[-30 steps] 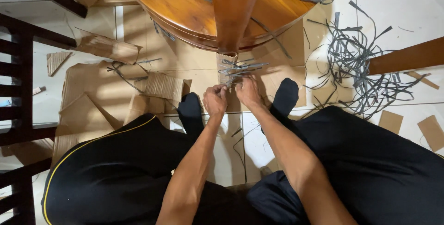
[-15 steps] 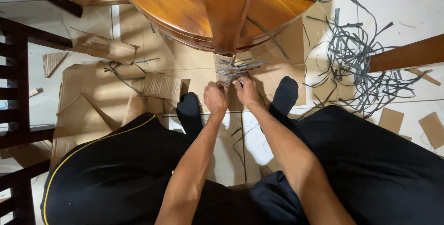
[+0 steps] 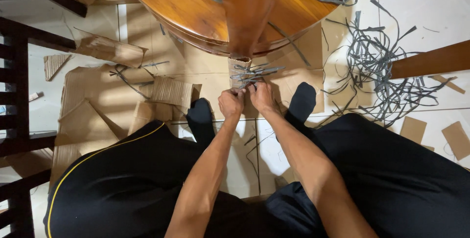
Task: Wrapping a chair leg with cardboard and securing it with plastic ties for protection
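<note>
**Tying grey strips round a wrapped table leg**

Head view: left hand [image 3: 231,103] and right hand [image 3: 262,96] are working side by side at the foot of the wooden table leg [image 3: 249,17]. Both hands are pinching closed on the ends of grey strips [image 3: 254,73] that are crossing over a cardboard wrap [image 3: 240,66] around the leg's bottom end. Fingertips are nearly touching each other, just below the wrap.

Risks, as I judge them: the strips are looking thin and flat, so a hard pull could be snapping one or letting it slip out of the pinch. The wrap is sitting loosely enough that uneven tension could be sliding it off the leg end.

Containers: none in view. A loose pile of grey strips [image 3: 382,66] is lying on the tiled floor [image 3: 431,12], right of the person's sock [image 3: 302,102]. Cardboard scraps [image 3: 103,101] are lying spread on the left, beside a dark chair [image 3: 19,71].
</note>
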